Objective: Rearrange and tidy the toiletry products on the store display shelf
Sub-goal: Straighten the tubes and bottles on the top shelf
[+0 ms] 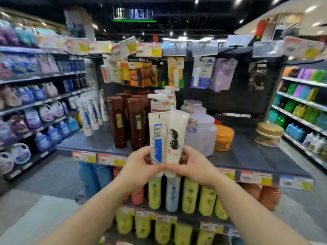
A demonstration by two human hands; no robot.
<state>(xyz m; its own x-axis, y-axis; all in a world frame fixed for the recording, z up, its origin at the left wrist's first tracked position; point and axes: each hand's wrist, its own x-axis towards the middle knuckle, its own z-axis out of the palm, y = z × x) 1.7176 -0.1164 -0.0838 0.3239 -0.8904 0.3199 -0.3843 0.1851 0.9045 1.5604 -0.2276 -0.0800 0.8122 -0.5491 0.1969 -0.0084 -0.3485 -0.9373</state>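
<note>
At the left of the shelf top stands a leaning row of white soft-plastic tubes with blue stripes [88,115], caps down, well apart from what I hold. Right of them, just left of frame centre, is a block of tall brown glossy plastic bottles [127,121], upright cylinders with small green labels.

My left hand [139,167] curls round the lower end of a white squeezable tube with a blue panel and barcode [156,138]; my thumb and fingers wrap it near the cap. Touching it on the right is a second white tube printed with a black swirl of hair [175,137], gripped the same way by my right hand [191,167]. Both tubes stand upright, long axes vertical, crimped ends up, in the centre of the frame above the grey flat shelf top [247,152]. I judge their place lies up and left of my hands, so my left hand is nearer.

Further right sit pale translucent plastic jars with white lids [201,131], a squat orange tub [223,137], and, well apart, a gold-lidded round jar [269,134].
</note>
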